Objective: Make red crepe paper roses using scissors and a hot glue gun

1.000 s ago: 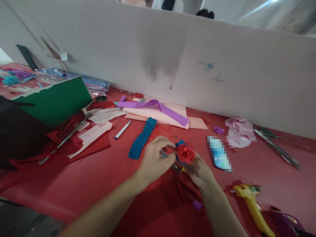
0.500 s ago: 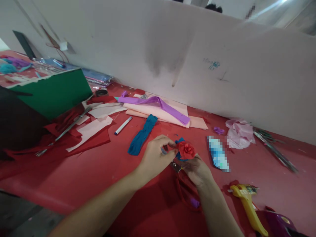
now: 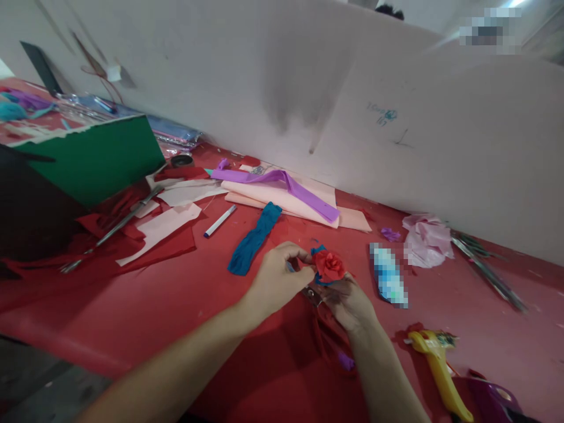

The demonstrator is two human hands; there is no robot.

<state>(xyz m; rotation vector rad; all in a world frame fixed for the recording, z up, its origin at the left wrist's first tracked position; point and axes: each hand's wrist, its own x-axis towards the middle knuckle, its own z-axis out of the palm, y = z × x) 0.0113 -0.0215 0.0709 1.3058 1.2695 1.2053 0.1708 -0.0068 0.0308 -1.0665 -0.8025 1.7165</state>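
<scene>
A red paper flower [image 3: 330,266] with blue paper around its far and left edges is held up between my two hands. My left hand [image 3: 282,273] pinches at the flower's left edge, thumb and index finger close together. From below and the right, my right hand [image 3: 350,302] grips the flower's base, its fingertips partly hidden behind the petals. Scissors [image 3: 314,295] lie just under the hands, their handles toward me and the blades mostly covered. Left of my hands lies a crinkled blue paper strip [image 3: 254,238].
A marker [image 3: 220,221], pale pink paper [image 3: 282,202] and a purple strip [image 3: 311,202] lie farther back. At right are a yellow glue gun [image 3: 440,367], wire stems [image 3: 489,270] and crumpled pink paper [image 3: 425,238]. A green box [image 3: 118,155] and red scraps stand left; a white partition [image 3: 220,76] rises behind.
The flower has tipped slightly and shifted a little to the left, with both hands keeping their hold. The view has moved slightly; the things on the table lie as before.
</scene>
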